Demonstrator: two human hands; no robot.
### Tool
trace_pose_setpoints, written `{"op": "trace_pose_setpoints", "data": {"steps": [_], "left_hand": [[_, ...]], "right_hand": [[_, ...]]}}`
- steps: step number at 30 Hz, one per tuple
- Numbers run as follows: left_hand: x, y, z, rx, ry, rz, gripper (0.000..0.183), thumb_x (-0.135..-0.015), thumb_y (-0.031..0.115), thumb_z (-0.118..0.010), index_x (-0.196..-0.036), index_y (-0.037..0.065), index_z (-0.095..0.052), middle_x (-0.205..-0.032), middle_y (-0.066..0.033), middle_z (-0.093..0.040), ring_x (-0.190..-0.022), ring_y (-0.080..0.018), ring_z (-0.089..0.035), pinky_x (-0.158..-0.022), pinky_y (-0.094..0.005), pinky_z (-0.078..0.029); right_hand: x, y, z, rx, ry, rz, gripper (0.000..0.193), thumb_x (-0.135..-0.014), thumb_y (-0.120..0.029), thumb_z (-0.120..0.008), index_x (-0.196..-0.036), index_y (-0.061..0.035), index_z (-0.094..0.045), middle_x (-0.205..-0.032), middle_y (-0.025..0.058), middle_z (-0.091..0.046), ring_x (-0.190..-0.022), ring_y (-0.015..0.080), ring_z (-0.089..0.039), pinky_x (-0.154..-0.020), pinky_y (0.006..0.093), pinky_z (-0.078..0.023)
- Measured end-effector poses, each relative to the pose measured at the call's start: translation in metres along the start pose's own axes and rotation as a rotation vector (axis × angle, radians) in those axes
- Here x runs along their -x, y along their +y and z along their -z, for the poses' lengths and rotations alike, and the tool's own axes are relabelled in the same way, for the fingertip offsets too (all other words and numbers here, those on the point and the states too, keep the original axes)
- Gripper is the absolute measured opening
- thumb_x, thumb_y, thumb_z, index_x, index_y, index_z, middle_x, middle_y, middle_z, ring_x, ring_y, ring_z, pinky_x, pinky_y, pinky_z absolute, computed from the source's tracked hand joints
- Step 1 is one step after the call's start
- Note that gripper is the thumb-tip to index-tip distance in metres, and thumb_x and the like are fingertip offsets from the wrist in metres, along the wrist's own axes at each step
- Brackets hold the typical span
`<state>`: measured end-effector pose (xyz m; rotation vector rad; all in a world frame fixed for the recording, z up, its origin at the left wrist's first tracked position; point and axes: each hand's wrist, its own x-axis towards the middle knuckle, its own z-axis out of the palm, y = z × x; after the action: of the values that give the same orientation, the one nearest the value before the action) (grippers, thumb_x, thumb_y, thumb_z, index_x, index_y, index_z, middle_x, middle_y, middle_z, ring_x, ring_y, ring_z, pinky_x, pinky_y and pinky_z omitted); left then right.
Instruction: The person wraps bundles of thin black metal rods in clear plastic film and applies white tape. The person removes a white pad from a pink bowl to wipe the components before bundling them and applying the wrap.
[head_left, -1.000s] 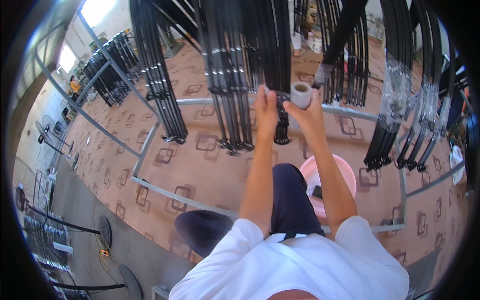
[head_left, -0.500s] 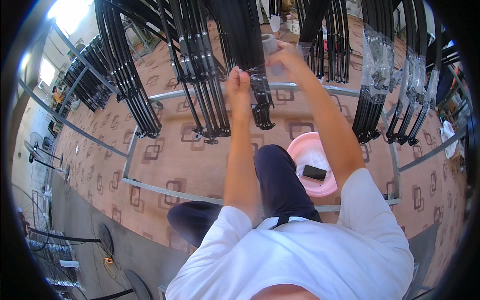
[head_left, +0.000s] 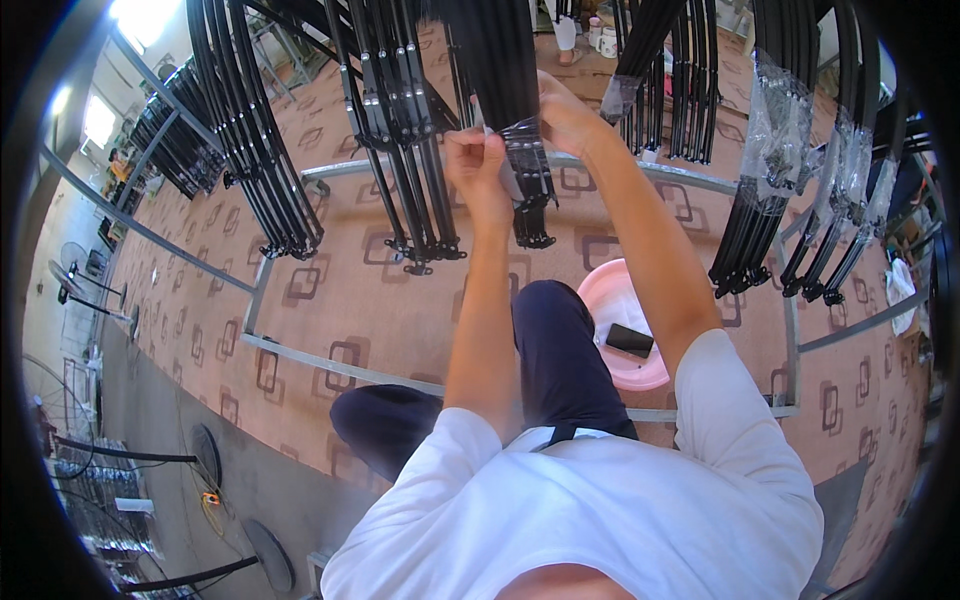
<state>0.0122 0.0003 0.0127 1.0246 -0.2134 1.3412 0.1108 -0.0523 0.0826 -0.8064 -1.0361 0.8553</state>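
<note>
A bundle of black metal rods hangs in front of me, with clear plastic film wrapped round its lower part. At the bundle's left side my left hand is closed, thumb and fingers pinching the film's edge. A pale strip, film or part of its roll, shows between this hand and the rods. My right hand reaches round the bundle's right side; its fingertips are hidden behind the rods, and so is whatever they hold.
More black rod bundles hang at left and right, the right ones wrapped in film. A metal frame surrounds my legs. Right of my knee, a pink basin holds a black phone. Fans stand at far left.
My right hand has moved left against the bundle, and the film roll it held in view has gone behind the rods. My left hand stays at the bundle's left side.
</note>
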Motion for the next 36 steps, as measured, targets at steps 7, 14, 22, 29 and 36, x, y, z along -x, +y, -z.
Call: {"op": "trace_pose_setpoints", "data": {"steps": [7, 14, 22, 29, 36], "left_hand": [[0.007, 0.009, -0.002, -0.257, 0.052, 0.069, 0.010, -0.077, 0.009, -0.061, -0.076, 0.006, -0.051, -0.073, 0.0011, -0.052, -0.071, -0.0066, -0.046, -0.067, -0.0185, -0.035], [0.006, 0.022, -0.007, -0.931, 0.024, -0.154, 0.019, -0.072, 0.012, -0.065, -0.082, 0.002, -0.053, -0.086, -0.0033, -0.053, -0.086, -0.0130, -0.047, -0.076, -0.0269, -0.037], [-0.008, 0.008, 0.003, -0.199, -0.064, 0.282, 0.047, -0.072, 0.011, -0.064, -0.112, 0.000, -0.042, -0.104, -0.0066, -0.050, -0.099, -0.0180, -0.046, -0.086, -0.0298, -0.035], [-0.011, 0.008, -0.001, -0.193, -0.049, 0.324, 0.046, -0.070, 0.003, -0.063, -0.112, 0.000, -0.045, -0.105, -0.0064, -0.052, -0.095, -0.0155, -0.049, -0.081, -0.0260, -0.039], [-0.006, 0.011, 0.008, -0.370, -0.009, 0.201, 0.039, -0.068, 0.003, -0.066, -0.102, 0.002, -0.046, -0.096, -0.0046, -0.053, -0.087, -0.0133, -0.051, -0.075, -0.0247, -0.040]], "right_hand": [[0.014, 0.006, -0.002, -0.140, 0.170, -0.105, 0.020, -0.082, -0.007, -0.043, -0.099, -0.0004, -0.052, -0.085, 0.0084, -0.059, -0.075, 0.0142, -0.058, -0.066, 0.0240, -0.048], [0.009, 0.015, 0.005, -0.269, 0.217, -0.166, 0.022, -0.084, -0.015, -0.039, -0.087, -0.0006, -0.055, -0.077, 0.0076, -0.058, -0.063, 0.0143, -0.057, -0.057, 0.0265, -0.048], [0.010, 0.019, 0.008, -0.161, 0.226, -0.165, 0.026, -0.086, -0.024, -0.041, -0.089, -0.0035, -0.056, -0.079, 0.0054, -0.058, -0.067, 0.0129, -0.056, -0.061, 0.0252, -0.046], [0.032, 0.025, 0.001, -0.029, 0.221, 0.244, 0.031, -0.082, -0.027, -0.052, -0.103, -0.0030, -0.053, -0.087, 0.0055, -0.058, -0.075, 0.0097, -0.054, -0.067, 0.0230, -0.044], [0.036, 0.023, -0.011, 0.596, 0.305, 0.213, 0.024, -0.066, -0.014, -0.069, -0.082, 0.0019, -0.060, -0.068, 0.0034, -0.058, -0.059, 0.0090, -0.049, -0.055, 0.0241, -0.040]]}}
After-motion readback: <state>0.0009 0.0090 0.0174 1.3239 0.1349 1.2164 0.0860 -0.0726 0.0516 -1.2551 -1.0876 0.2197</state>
